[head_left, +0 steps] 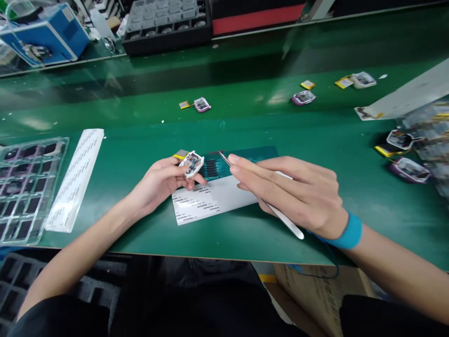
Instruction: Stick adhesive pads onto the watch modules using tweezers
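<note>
Between the fingers of my left hand is a white open device housing with a circuit board inside. A yellow-edged battery sits at its upper left, by my fingers. My right hand grips a pair of metal tweezers, tips pointing up and left. Those tips are over a sheet with black strips on a teal part and white printed backing paper. Whether the tips pinch anything is too small to tell. A blue wrist strap circles my right wrist.
At left lie a white printed strip and a clear tray of dark-faced parts. Further back are open housings with batteries. More housings lie at right, beside a white post. A blue box stands behind.
</note>
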A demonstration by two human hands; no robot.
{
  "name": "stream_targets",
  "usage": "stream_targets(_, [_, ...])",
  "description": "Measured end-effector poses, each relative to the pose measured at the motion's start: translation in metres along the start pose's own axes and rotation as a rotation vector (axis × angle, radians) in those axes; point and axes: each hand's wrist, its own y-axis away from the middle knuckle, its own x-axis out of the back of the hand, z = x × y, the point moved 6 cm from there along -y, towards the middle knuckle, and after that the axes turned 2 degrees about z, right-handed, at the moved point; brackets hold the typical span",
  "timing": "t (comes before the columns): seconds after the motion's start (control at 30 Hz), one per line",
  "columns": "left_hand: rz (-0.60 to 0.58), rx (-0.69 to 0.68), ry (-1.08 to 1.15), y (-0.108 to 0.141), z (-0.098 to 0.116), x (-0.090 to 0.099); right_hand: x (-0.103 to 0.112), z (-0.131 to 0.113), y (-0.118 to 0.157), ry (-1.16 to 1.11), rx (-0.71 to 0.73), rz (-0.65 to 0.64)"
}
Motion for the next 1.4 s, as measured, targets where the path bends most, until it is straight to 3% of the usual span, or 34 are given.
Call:
stream_targets(0.1, [0.026,-0.028,-0.060,0.004,-0.001,-0.002,-0.001,-0.006,0.001,-0.044,0.040,-0.020])
stream_targets(0.27, [0.214,-0.213,-0.173,0.007,0.004,0.005,-0.002,-0.023,-0.004,0.043,0.216,0.025])
stream_targets(0.57, [0.320,-0.164,-0.036,0.011,-0.004,0.001,-0.022,-0.035,-0.008,0.123,0.383,0.061])
stream_targets(0.77, [0.293,-0.180,-0.065,0.014,-0.002,-0.001,-0.029,-0.033,-0.003,0.154,0.373,0.045])
stream_targets(0.97, [0.288,-0.189,-0.133,0.016,0.000,-0.003,-0.038,-0.023,0.006,0.022,0.239,0.001])
stream_targets(1.03, [0.294,-0.196,-0.145,0.016,-0.001,-0.004,-0.036,-0.025,0.002,0.030,0.252,-0.019])
stream_targets(1.17, [0.320,-0.246,-0.156,0.017,-0.002,-0.005,-0.027,-0.032,-0.007,0.055,0.308,0.044])
stream_targets(1.4, [0.338,-0.295,-0.265,0.017,-0.002,-0.008,-0.029,-0.025,-0.004,-0.080,0.213,0.095])
